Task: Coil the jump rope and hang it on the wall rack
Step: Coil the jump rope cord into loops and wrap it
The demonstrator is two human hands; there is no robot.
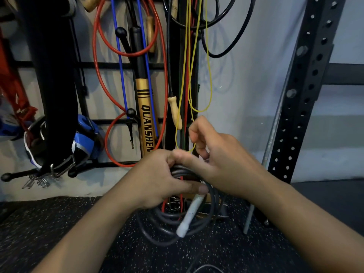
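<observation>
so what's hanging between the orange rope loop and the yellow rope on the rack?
Head view: a gold-and-black bat, a blue cord and a wooden rope handle.

Both hands meet low before the wall rack [118, 65]. The left hand [155, 178] grips a coiled grey rope [206, 219], thumb across the loops; its white handle [190, 215] hangs down. The right hand [220, 156] touches the coil's top, fingers curled. Red, blue, yellow and black ropes hang above.

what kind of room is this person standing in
Most likely a home or garage gym. Jump ropes hang from a wall rack, a perforated steel upright like a squat rack's stands on the right, and the floor is speckled rubber matting.
</observation>
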